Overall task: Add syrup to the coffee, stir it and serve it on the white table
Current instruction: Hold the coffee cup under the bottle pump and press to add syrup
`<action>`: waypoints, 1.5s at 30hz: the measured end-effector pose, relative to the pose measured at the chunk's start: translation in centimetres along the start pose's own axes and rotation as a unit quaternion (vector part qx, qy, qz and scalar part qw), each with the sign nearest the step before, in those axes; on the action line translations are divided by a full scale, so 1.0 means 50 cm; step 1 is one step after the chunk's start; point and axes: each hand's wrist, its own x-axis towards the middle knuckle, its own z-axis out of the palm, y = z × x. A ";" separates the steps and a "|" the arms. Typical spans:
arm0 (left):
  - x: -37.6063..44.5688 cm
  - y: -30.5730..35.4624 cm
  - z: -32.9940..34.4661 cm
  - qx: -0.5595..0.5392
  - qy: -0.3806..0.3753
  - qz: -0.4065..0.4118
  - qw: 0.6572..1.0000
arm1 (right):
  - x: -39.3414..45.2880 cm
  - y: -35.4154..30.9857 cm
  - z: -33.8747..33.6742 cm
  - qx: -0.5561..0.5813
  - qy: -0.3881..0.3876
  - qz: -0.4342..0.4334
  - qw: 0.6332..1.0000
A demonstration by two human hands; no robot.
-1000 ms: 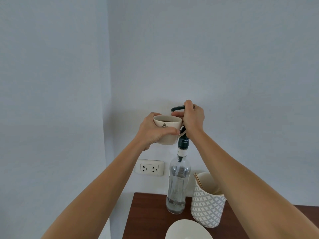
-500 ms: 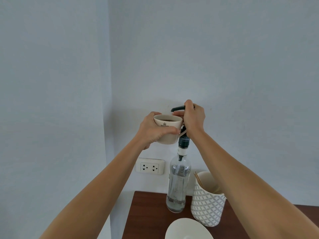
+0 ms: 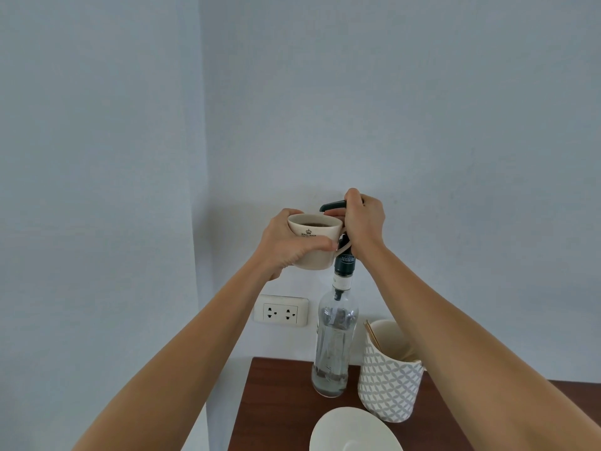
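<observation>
My left hand grips a cream coffee cup with dark coffee inside, held up in the air. The cup's rim sits just under the black spout of the pump. A tall clear glass syrup bottle stands on the dark wooden table, and the pump tops it. My right hand is closed over the pump head. The pump's stem is partly hidden behind the cup and my right hand.
A white patterned holder with wooden stir sticks stands right of the bottle. A white saucer lies at the table's near edge. A wall socket is left of the bottle. Walls meet in a corner behind.
The hands, cup and pump stay in nearly the same place. The view has shifted very slightly.
</observation>
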 end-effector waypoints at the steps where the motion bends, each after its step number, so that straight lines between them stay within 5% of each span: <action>1: 0.000 0.000 0.000 0.002 -0.001 0.000 1.000 | 0.000 0.001 0.000 -0.004 -0.001 -0.002 1.000; 13: -0.015 0.014 0.002 0.015 0.016 0.009 1.000 | 0.003 -0.020 -0.022 0.017 -0.027 0.027 0.999; 20: -0.058 -0.001 0.006 0.013 0.020 0.000 1.000 | -0.078 0.022 -0.081 -0.050 0.075 -0.066 0.994; 29: -0.158 -0.064 0.039 0.029 0.011 0.004 1.000 | -0.215 0.102 -0.177 0.008 -0.139 0.051 0.989; 45: -0.340 -0.279 0.153 0.034 -0.108 -0.008 0.994 | -0.373 0.290 -0.344 0.017 -0.173 0.155 0.973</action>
